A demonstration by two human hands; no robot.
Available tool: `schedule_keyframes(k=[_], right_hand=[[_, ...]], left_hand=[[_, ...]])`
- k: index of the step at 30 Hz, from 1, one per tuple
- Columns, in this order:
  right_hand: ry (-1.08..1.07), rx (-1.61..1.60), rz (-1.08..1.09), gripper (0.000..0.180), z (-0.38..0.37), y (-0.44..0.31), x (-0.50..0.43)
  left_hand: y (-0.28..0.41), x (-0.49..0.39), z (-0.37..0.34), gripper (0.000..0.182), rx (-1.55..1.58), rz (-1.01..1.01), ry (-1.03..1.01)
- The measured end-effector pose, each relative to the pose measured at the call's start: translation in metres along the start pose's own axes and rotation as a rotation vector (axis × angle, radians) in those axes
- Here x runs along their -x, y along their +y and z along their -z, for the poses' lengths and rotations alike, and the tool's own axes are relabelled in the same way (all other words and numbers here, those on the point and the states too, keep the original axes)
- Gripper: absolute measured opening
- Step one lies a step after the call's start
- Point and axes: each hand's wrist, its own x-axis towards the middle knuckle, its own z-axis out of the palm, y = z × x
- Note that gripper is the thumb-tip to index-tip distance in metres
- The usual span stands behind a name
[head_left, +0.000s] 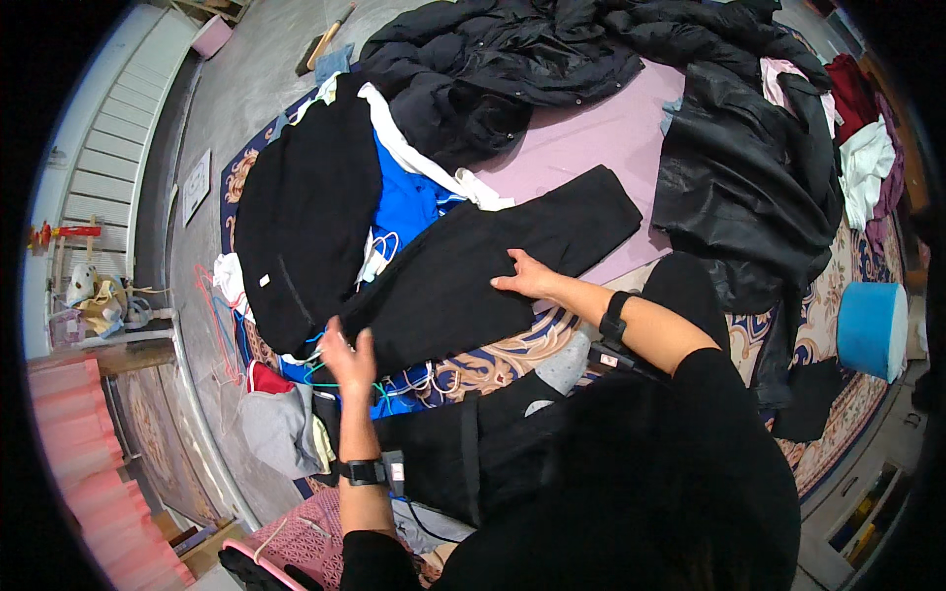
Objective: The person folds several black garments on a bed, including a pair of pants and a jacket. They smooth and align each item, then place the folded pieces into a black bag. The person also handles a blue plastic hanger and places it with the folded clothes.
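Note:
A pair of folded black trousers lies slantwise before me, partly over a pink mat and a patterned carpet. My right hand rests on the upper side of the cloth, thumb and fingers spread. At the near left end of the trousers is my left hand, its thumb apart from the fingers; it appears to hold nothing. Thin clothes hangers stick out beside that hand. Just left, a larger black garment is spread over blue clothing. A white strip of cloth runs between them.
A black puffer jacket covers the far side of the pink mat. To the right lie a black leather-like garment and a blue round stool. Grey clothing sits at left. A brush lies on the floor beyond.

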Motion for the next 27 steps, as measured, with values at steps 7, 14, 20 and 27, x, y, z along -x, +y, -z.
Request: schedule_keyframes(k=[7,14,20,27], right_hand=[[0.092,-0.035,0.438,0.060,-0.035,-0.051,0.038],[-0.427,0.013,0.762,0.046,-0.039,-0.085,0.072],[0.038,0.133,0.642,0.026,0.029,-0.052,0.037],[0.841,0.641,0.096,0.056,0.186,0.038,-0.007]], left_hand=[[0.151,-0.004,-0.034,0.085,0.997,0.635,-0.668],[0.143,-0.021,-0.029,0.039,1.246,0.957,-0.333],[0.052,-0.035,0.026,0.045,1.153,0.931,-0.193],[-0.138,-0.054,0.173,0.064,0.983,0.777,0.107]])
